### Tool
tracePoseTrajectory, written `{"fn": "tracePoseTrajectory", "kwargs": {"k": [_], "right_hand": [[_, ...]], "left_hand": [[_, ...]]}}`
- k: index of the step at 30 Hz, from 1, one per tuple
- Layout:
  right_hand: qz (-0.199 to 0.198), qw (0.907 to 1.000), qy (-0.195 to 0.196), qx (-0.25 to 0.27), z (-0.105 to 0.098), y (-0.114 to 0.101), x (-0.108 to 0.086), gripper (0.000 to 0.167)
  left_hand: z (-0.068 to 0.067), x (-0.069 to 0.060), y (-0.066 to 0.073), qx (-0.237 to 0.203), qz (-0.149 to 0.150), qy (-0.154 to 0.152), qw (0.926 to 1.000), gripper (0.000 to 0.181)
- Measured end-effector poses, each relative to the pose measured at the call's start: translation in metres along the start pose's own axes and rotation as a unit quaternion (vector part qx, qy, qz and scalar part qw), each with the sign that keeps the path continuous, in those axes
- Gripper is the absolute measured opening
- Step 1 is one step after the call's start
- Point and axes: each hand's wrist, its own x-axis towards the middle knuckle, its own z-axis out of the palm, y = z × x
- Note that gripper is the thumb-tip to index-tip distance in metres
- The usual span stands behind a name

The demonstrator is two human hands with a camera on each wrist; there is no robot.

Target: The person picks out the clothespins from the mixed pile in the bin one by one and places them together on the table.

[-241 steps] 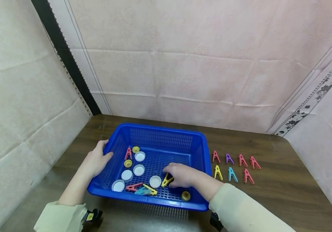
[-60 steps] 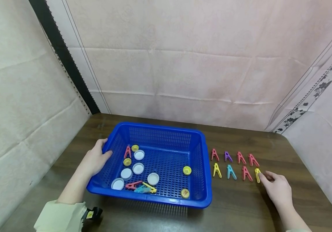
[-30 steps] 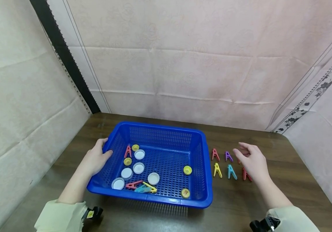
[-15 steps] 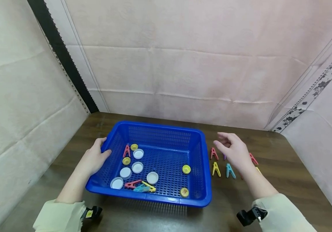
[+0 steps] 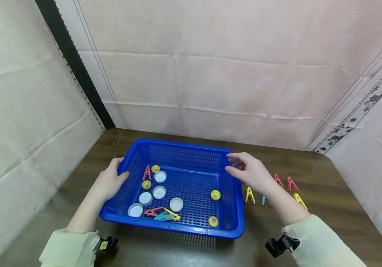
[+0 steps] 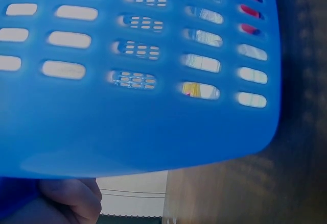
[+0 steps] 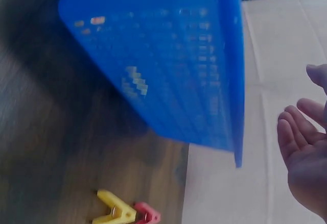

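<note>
My left hand (image 5: pixel 110 181) grips the left rim of a blue plastic basket (image 5: pixel 191 231), its thumb over the edge. Above the basket's right rim, my right hand (image 5: pixel 249 170) hovers with fingers relaxed and apart, holding nothing. Inside the basket lie several white bottle caps (image 5: pixel 176 204), several yellow caps (image 5: pixel 215 195), two red clothespins (image 5: pixel 146 173), a yellow clothespin (image 5: pixel 172 214) and a blue clothespin (image 5: pixel 164 216). Right of the basket, clothespins lie in two rows, among them a yellow one (image 5: pixel 299 201) at the front row's right end. My right hand and forearm hide some of them.
The brown wooden table (image 5: pixel 331 207) stands against pale cloth (image 5: pixel 211 74) hung behind it and on both sides. A black wrist camera (image 5: pixel 281 245) sits below my right sleeve, and another (image 5: pixel 107 243) by my left.
My right hand took a yellow clothespin from the basket, laid it at the front row's right end, let go and came back left over the basket rim. My left hand stays on the basket.
</note>
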Motion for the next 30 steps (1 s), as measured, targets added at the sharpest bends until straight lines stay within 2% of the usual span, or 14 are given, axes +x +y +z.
{"fn": "tracePoseTrajectory", "kwargs": {"k": [8,22,30], "right_hand": [[-0.047,0.9942,-0.088,0.041,0.013,-0.029,-0.001,0.048],[-0.092,0.9863,-0.135,0.023,0.029,-0.045,0.005,0.049],[-0.100,0.9779,-0.183,0.015,0.048,-0.061,0.008,0.048]], "left_hand": [[0.000,0.000,0.002,0.002,0.000,0.001,1.0000,0.061],[0.000,0.001,0.001,0.003,0.000,0.002,1.0000,0.061],[0.000,0.001,0.001,0.004,-0.004,-0.002,1.0000,0.062]]}}
